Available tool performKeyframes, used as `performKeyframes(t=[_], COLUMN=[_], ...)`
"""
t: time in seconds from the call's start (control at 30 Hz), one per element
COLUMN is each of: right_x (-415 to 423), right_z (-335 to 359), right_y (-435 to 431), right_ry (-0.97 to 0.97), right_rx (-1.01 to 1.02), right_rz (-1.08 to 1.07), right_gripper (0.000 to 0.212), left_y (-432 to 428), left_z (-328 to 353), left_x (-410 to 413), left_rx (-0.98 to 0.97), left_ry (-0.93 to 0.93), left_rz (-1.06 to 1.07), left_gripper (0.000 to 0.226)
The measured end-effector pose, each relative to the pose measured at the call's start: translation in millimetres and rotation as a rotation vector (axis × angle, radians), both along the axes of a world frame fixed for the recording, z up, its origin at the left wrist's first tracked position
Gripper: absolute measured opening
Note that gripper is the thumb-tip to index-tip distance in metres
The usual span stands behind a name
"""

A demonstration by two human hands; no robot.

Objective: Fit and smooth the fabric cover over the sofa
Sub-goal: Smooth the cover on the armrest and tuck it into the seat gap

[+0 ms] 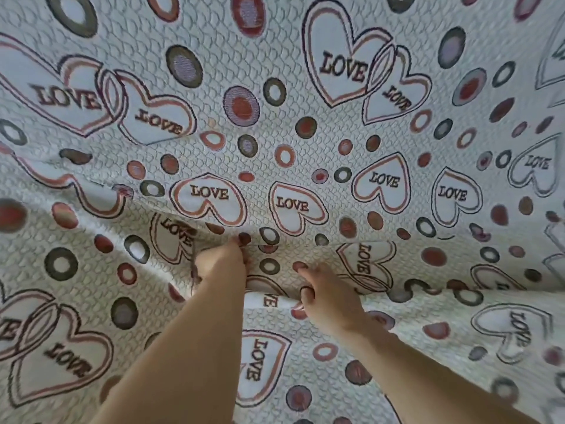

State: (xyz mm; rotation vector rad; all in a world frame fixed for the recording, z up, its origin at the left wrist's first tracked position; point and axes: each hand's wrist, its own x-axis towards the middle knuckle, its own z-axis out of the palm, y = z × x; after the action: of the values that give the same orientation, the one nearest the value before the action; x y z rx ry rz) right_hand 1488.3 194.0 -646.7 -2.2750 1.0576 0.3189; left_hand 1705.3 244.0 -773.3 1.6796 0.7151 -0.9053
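Cover point(305, 154) under both hands, left hand point(221, 264) grip tucked into crease, right hand point(330, 296) grip clamped on fold.

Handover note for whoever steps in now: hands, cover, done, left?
Left hand: fingers pushed into the crease of the fabric cover, apparently tucking it; whether the grip is closed is hidden.
Right hand: fingers curled in a grip on a fold of the cover just in front of the crease.
Cover: fills the whole view, so no bare sofa shows. The upper part lies fairly flat.
Left to do: ridges and wrinkles run along the crease on both sides of the hands; finish tucking, then smooth outward.
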Motion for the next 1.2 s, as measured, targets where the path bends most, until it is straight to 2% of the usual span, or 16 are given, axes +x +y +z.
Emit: performKeyframes(t=[0.03, 0.07, 0.13, 0.27, 0.33, 0.43, 0.5, 0.57, 0.67, 0.77, 0.83, 0.93, 0.97, 1.03, 1.1, 1.2], right_x=[-1, -1, -3, -3, 4, 15, 19, 19, 25, 49, 74, 92, 93, 85, 76, 74], right_z=[-2, -3, -4, -5, -4, 1, -3, -10, -10, 27, 57, 65, 65, 60, 51, 39], right_y=[1, 1, 2, -1, -4, -15, -22, -25, -36, -68, -86, -81, -73, -57, -45, -22], right_ry=[-0.009, -0.015, -0.028, -0.145, -0.204, -0.292, -0.394, -0.427, -0.394, -0.528, -0.588, -0.470, -0.446, -0.440, -0.462, -0.545], right_rx=[-0.011, -0.013, 0.003, 0.174, 0.302, 0.621, 0.794, 0.738, 0.545, 0.353, 0.398, 0.604, 0.618, 0.565, 0.497, 0.569], right_rz=[0.006, 0.004, 0.000, -0.163, -0.435, -1.070, -1.387, -1.506, -1.489, -1.356, -1.209, -0.873, -0.797, -0.745, -0.741, -0.857], right_gripper=[0.047, 0.047, 0.046, 0.035, 0.035, 0.054, 0.048, 0.035, 0.041, 0.039, 0.029, 0.053, 0.052, 0.043, 0.031, 0.017], left_y=[1, 0, 1, 21, 39, 60, 69, 74, 78, 61, 40, 20, 21, 33, 49, 70], left_z=[2, 22, 74, 114, 127, 142, 152, 165, 180, 183, 169, 145, 136, 126, 131, 154], left_x=[2, -3, -23, -54, -64, -75, -80, -81, -71, -41, -20, -6, -5, -9, -24, -65], left_rx=[0.059, 0.050, 0.010, -0.105, -0.304, -0.599, -0.651, -0.671, -0.737, -0.802, -0.764, -0.527, -0.475, -0.439, -0.523, -0.619], left_ry=[-0.006, -0.030, -0.059, -0.035, 0.032, 0.127, 0.168, 0.173, 0.137, 0.053, -0.039, -0.047, -0.018, 0.038, 0.038, 0.107], left_rz=[-0.024, 0.004, 0.041, 0.212, 0.266, 0.292, 0.296, 0.256, 0.144, 0.037, 0.004, -0.207, -0.247, -0.212, -0.069, 0.093], left_gripper=[0.063, 0.059, 0.033, 0.021, 0.012, 0.023, 0.027, 0.024, 0.014, 0.005, 0.007, 0.029, 0.036, 0.044, 0.048, 0.047])
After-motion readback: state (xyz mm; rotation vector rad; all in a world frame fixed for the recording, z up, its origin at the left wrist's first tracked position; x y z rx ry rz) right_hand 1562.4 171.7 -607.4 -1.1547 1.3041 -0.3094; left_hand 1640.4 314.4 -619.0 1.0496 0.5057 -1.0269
